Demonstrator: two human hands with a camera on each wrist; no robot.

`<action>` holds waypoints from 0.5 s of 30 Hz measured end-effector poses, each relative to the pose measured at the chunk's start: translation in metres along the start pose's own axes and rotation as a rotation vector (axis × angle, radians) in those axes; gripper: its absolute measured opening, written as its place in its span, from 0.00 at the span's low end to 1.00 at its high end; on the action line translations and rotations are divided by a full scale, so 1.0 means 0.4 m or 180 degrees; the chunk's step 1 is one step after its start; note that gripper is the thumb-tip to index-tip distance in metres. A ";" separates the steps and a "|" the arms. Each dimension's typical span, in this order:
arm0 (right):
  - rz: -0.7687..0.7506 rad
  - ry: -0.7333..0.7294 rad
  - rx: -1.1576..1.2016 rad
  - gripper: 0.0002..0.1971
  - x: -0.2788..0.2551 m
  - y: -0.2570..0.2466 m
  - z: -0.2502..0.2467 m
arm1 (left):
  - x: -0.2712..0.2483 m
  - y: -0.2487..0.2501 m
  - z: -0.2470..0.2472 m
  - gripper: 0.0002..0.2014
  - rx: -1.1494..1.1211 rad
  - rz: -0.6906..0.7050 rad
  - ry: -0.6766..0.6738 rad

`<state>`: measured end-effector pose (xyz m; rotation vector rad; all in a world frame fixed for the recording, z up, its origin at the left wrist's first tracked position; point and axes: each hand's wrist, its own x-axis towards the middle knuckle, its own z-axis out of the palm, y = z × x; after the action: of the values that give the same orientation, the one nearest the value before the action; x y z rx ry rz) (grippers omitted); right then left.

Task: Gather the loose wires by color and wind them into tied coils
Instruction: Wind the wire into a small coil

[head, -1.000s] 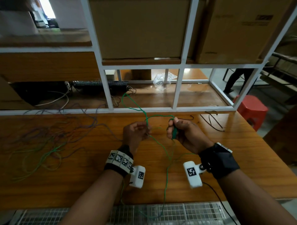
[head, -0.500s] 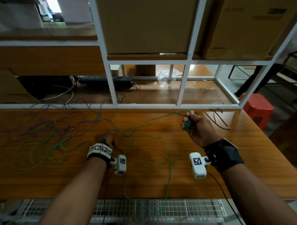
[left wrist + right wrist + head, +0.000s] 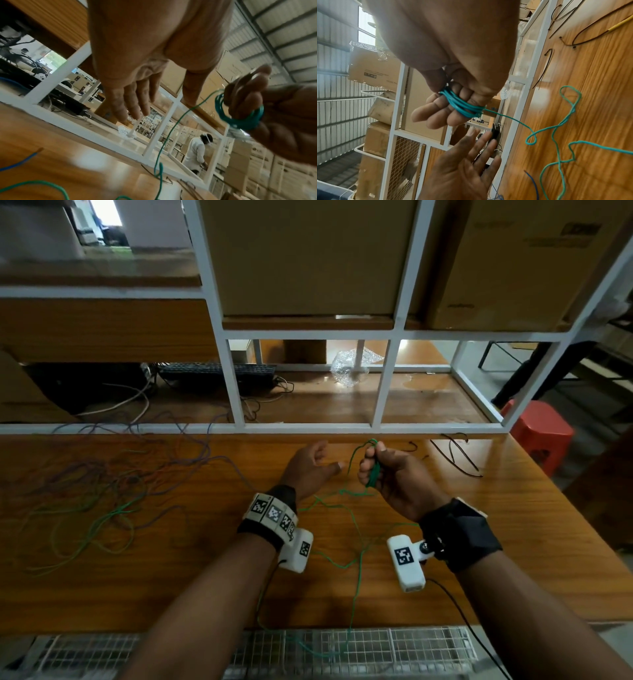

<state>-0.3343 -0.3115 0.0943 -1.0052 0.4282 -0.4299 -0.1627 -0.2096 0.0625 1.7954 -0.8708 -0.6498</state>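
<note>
A green wire is wound in several turns round the fingers of my right hand (image 3: 371,460), making a small coil (image 3: 373,474). The right wrist view shows the coil (image 3: 462,106) across the curled fingers (image 3: 436,116). The wire's loose tail (image 3: 356,542) runs off the coil, loops over the table and drops past the front edge. My left hand (image 3: 320,458) hovers just left of the coil with straight, spread fingers (image 3: 133,106) and holds nothing. In the left wrist view the coil (image 3: 240,121) is at the right.
A tangle of purple, green and yellow wires (image 3: 102,484) lies at the table's left. Black cable ties (image 3: 459,453) lie at the back right. A white shelf frame (image 3: 308,428) borders the table's back. A wire-mesh tray (image 3: 376,645) runs along the front edge. A red stool (image 3: 541,433) stands beyond the right corner.
My left hand let go of the green wire, dipped to the table at the left, then came back up beside the right hand, open. The right hand still holds the coil.
</note>
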 end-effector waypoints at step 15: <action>-0.1027 0.0250 0.1097 0.15 0.013 -0.069 0.058 | -0.094 -0.007 0.123 0.06 0.0349 0.0568 -0.0551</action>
<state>-0.3217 -0.3107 0.1283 -0.7225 0.2491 -0.8067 -0.2215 -0.2058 0.0435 1.7514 -1.1895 -0.6591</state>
